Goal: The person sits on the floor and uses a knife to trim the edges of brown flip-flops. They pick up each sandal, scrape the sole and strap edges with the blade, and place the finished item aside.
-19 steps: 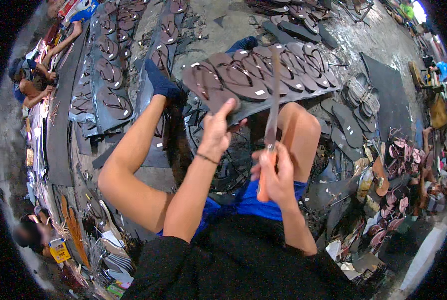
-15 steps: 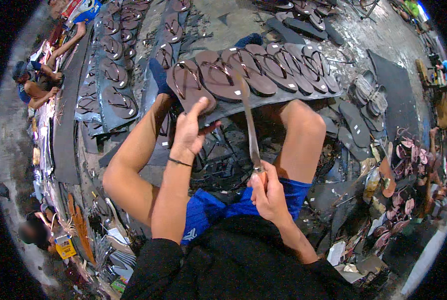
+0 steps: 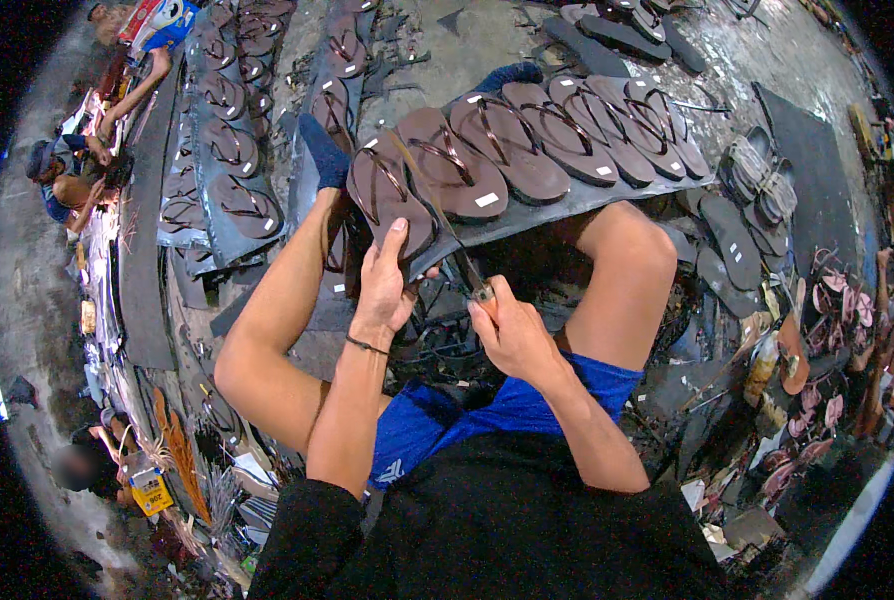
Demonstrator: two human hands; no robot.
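Observation:
A row of brown flip-flops with glossy dark straps lies on a dark rubber sheet (image 3: 557, 213) across my legs. My left hand (image 3: 382, 290) is closed on the leftmost flip-flop (image 3: 375, 180), thumb on top of its heel and fingers under the near edge. My right hand (image 3: 517, 335) wraps round the wooden handle of a knife (image 3: 459, 258). Its long thin blade points up and left, between the leftmost flip-flop and its neighbour (image 3: 457, 180). How deep the blade sits in the sheet, I cannot tell.
More flip-flops on sheets (image 3: 235, 195) lie at the left. Loose soles (image 3: 729, 240) and grey sandals (image 3: 757, 175) are on the right, with pinkish straps (image 3: 837, 300) farther out. Two persons sit at the far left. Rubber scraps cover the floor between my legs.
The knife has come down from above the sheet and swung left, its blade now between the first two flip-flops. My right hand moved left and up; my left hand keeps its hold.

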